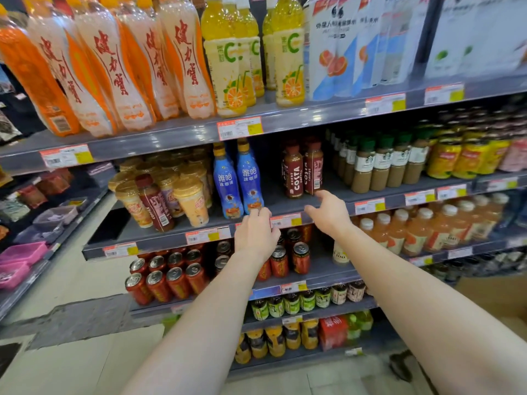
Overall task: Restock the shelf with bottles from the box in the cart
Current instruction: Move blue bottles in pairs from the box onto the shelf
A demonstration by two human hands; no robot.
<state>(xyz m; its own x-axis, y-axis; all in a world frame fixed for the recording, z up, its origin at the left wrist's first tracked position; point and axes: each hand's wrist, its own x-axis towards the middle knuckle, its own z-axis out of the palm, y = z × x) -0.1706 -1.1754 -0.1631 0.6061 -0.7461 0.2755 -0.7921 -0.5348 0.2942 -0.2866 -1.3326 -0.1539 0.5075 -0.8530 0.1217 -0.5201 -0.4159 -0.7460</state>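
Two dark red Costa coffee bottles [302,169] stand on the grey middle shelf [288,205], with a bare gap to their left. Two blue coffee bottles [238,181] stand left of that gap. My right hand [329,213] reaches to the shelf front, fingers apart, its fingertips just below the right Costa bottle and holding nothing. At the shelf edge, my left hand [256,232] has curled fingers by the base of the right blue bottle; whether it grips the bottle is unclear. Another Costa bottle [155,202] leans among the cups at left. Cart and box are out of view.
Milk tea cups [188,201] crowd the shelf's left part, Starbucks bottles [382,163] its right. Orange and yellow drink bottles [228,55] fill the shelf above. Red cans [168,277] sit on the shelf below. Pink bins [22,253] line a side shelf at far left.
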